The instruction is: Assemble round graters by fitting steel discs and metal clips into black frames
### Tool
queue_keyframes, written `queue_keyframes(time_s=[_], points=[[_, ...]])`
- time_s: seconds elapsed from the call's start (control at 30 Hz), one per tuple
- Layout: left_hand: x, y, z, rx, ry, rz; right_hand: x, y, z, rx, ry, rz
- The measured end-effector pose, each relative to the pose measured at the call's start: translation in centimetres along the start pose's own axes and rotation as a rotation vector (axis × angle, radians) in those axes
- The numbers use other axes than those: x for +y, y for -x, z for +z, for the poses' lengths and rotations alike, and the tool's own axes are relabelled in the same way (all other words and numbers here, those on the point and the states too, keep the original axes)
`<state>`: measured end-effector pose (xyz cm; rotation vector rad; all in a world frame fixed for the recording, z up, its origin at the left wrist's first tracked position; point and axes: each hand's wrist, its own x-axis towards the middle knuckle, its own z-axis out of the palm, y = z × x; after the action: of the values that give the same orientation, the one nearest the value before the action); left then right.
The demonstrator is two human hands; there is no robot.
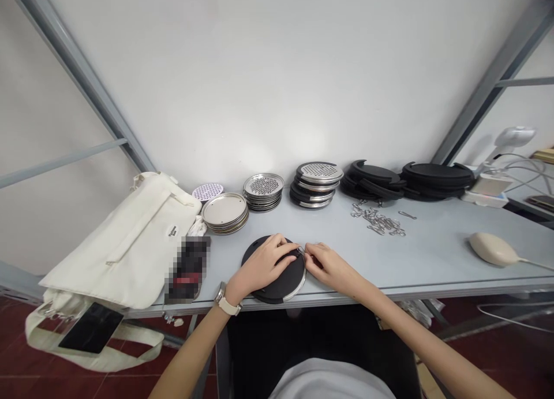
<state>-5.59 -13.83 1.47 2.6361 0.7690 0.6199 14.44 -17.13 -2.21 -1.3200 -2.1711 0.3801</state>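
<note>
1. While resting the left hand over the top of a round black holder, have its thumb and forefinger at a small metal clip on the right edge; cannot tell whether pinching or only touching.
2. Hold the right hand with fingers bunched at that edge, just beside the clip; cannot tell whether gripping.
3. Have the holder flat near the front of the worktop, with a silver rim at its lower right.
4. See behind, left to right, stacks of plain metal discs, grating discs, black-and-silver graters and black holders.
5. Find loose metal clips scattered before the black holders.
6. Wear a watch on the left wrist, near a white shoulder bag.
</note>
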Motion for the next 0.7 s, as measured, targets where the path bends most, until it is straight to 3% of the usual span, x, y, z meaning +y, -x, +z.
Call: queue_keyframes(time_s=[0.4, 0.7], points=[[0.14, -0.03, -0.01, -0.002, -0.014, -0.016, 0.04, 0.05, 0.0, 0.026, 0.001, 0.047], [0.11, 0.02, -0.16, -0.021, 0.012, -0.004, 0.0, -0.01, 0.29, -0.011, 0.113, -0.048]])
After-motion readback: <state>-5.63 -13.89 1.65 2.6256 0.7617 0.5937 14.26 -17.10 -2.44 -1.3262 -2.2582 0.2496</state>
